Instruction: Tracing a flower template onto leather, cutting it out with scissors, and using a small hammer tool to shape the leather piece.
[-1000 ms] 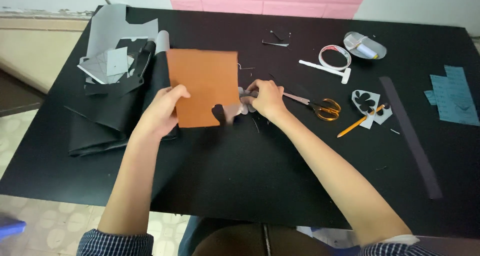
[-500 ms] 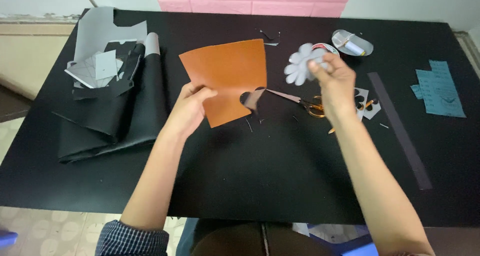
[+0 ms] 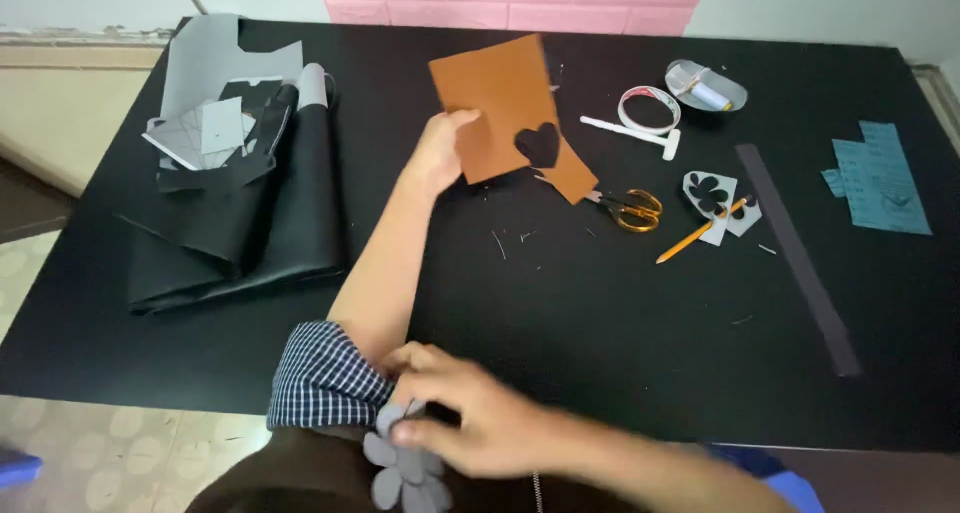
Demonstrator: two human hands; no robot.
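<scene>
Brown leather sheet [image 3: 497,103] in left hand [image 3: 438,153]

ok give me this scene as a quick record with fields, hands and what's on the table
left hand: holds brown sheet with a heart-shaped hole, lifted over the table
right hand: near the body, fingers pinch a grey flower-shaped cutout
table: black
left side: folded black material with grey pieces on top
right of sheet: yellow-handled scissors, pencil, tape roll, dark strip, teal sheet

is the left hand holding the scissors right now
No, the left hand grips the brown sheet; the scissors lie apart on the table.
</scene>
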